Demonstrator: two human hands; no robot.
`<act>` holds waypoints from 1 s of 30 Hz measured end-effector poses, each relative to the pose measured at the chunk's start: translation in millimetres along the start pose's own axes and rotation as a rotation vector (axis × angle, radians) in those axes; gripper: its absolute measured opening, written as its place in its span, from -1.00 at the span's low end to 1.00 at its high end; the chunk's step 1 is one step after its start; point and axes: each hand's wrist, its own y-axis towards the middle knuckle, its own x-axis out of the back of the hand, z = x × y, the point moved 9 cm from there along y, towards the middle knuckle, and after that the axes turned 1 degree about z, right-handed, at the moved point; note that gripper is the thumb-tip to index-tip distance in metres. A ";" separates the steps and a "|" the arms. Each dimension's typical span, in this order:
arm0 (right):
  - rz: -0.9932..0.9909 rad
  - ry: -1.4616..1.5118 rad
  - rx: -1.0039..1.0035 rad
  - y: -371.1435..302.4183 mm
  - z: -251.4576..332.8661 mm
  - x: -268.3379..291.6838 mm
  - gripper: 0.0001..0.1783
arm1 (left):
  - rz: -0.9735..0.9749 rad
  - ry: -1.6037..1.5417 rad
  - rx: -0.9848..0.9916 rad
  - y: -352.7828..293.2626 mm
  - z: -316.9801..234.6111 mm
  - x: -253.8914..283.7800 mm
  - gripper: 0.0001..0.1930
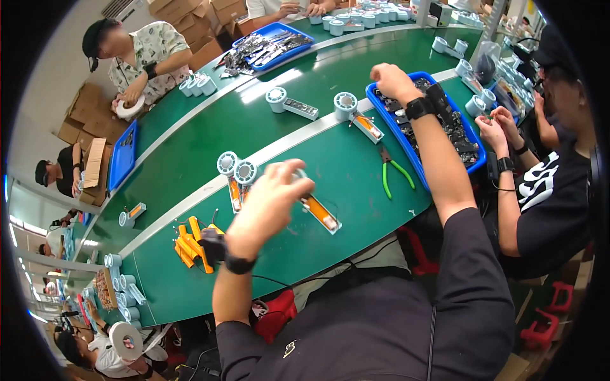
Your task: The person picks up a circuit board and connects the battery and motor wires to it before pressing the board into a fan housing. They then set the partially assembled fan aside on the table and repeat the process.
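My left hand [270,200], a little blurred, has its fingers bent around the head end of a light blue handheld fan. The fan's open handle [323,214] sticks out to the right with an orange battery in it; its head is mostly hidden. Just left of that hand lie two more open fans [227,164]. My right hand [391,82] is raised over the far left edge of a blue tray [416,166] of small black parts. Its fingers are curled together, and whatever they hold is hidden. Another open fan [367,126] lies left of this tray.
Green-handled pliers [395,173] lie beside the tray. Orange batteries [192,244] are heaped to my left. A moving-belt-like green strip [190,152] holds another fan [291,105]. Across it stands a blue tray [279,60] of metal parts. A co-worker's hands [499,130] work close at right.
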 end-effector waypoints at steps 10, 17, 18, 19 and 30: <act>0.049 -0.132 0.198 -33.6 -37.2 -27.1 -0.61 | -0.136 -0.131 -0.019 -3.8 20.0 -53.0 -0.43; -0.162 -0.154 0.156 -35.5 -4.4 30.2 -0.64 | -0.447 -0.486 0.098 -30.8 49.5 -26.9 -0.41; -0.142 -0.152 0.160 -34.7 7.9 31.0 -0.64 | -0.446 -0.495 0.116 -33.9 52.5 -26.8 -0.41; -0.159 -0.232 0.168 -35.9 26.5 35.1 -0.66 | -0.493 -0.478 0.116 -37.3 53.6 -20.3 -0.43; -0.133 -0.483 -0.073 -32.5 -37.6 38.0 -0.70 | -0.572 -0.447 0.215 -54.4 58.8 -6.4 -0.68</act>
